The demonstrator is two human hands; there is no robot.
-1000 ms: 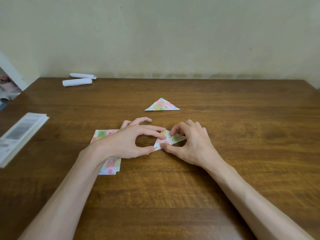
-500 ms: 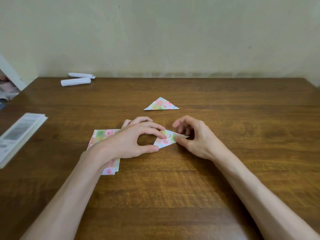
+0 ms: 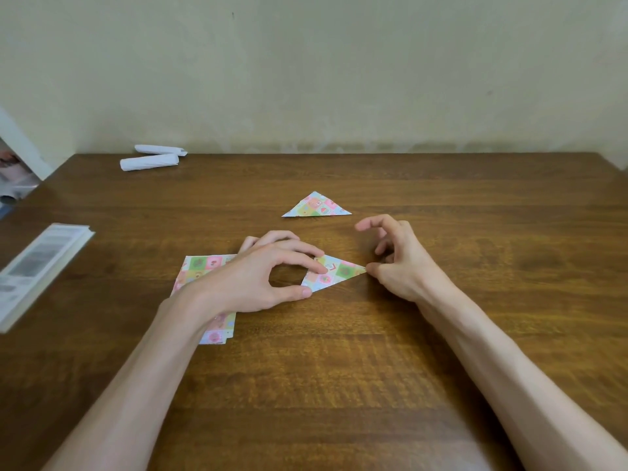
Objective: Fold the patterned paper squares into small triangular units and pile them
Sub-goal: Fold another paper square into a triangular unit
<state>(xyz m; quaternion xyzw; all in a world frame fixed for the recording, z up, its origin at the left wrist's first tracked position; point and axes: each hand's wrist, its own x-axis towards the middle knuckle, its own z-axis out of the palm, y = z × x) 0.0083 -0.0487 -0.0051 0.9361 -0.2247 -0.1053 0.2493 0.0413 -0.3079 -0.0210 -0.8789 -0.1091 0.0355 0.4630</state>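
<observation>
On the brown wooden worktop (image 3: 339, 385) the small patterned paper triangle (image 3: 334, 271) lies between the hands, beside the stack of unfolded patterned paper squares (image 3: 200, 266). The left hand (image 3: 251, 280) holds its left edge with curled index fingertip and thumb, while the right hand (image 3: 401, 263) grips nothing, its fingers loosely curled and lifted and its thumb tip touching the right point. For a crisp crease, the left should probably pin the layers aligned while the right thumb presses along the fold. The print on the pale booklet (image 3: 37, 266) is too blurred to read.
</observation>
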